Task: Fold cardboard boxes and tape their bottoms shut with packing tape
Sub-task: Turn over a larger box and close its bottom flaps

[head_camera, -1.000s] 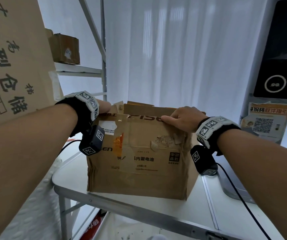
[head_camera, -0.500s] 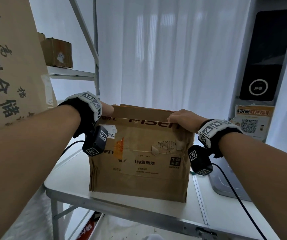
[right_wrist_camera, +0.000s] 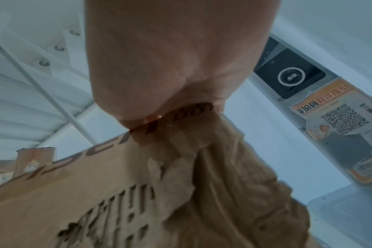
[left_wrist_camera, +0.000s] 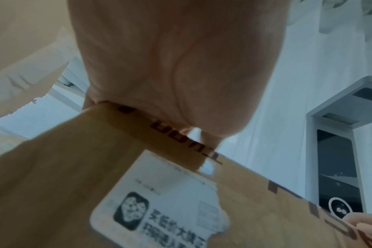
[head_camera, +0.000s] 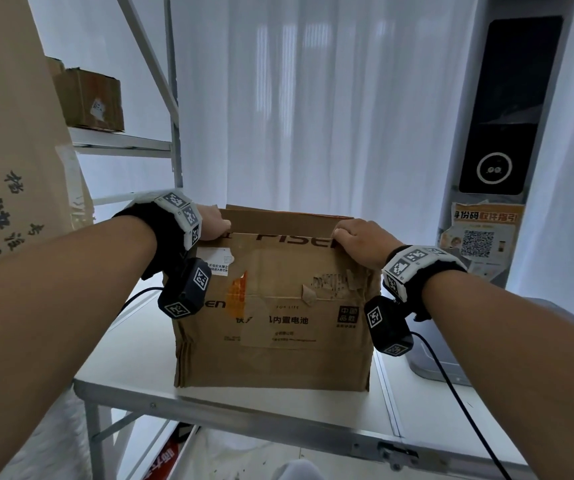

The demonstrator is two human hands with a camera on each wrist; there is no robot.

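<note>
A worn brown cardboard box (head_camera: 275,320) with torn labels and dark print stands upright on the white table (head_camera: 133,362). My left hand (head_camera: 214,223) grips the box's top left corner, fingers curled over the edge. At the top right corner my right hand (head_camera: 358,237) holds the same upper edge. In the left wrist view the palm (left_wrist_camera: 170,67) presses on the box rim (left_wrist_camera: 138,127) above a white label (left_wrist_camera: 159,209). The right wrist view has the palm (right_wrist_camera: 176,58) on the torn corner (right_wrist_camera: 181,151). No tape is in view.
A big printed carton (head_camera: 5,161) stands at the left. Behind it a metal shelf (head_camera: 119,140) carries a small brown box (head_camera: 88,98). White curtains hang behind. A grey locker (head_camera: 500,133) with a dark screen and a QR poster (head_camera: 479,237) stands right.
The box's top flaps, sticking up a second ago, now lie lower and level. Both hands have stayed at the top corners, and the view has shifted slightly upward.
</note>
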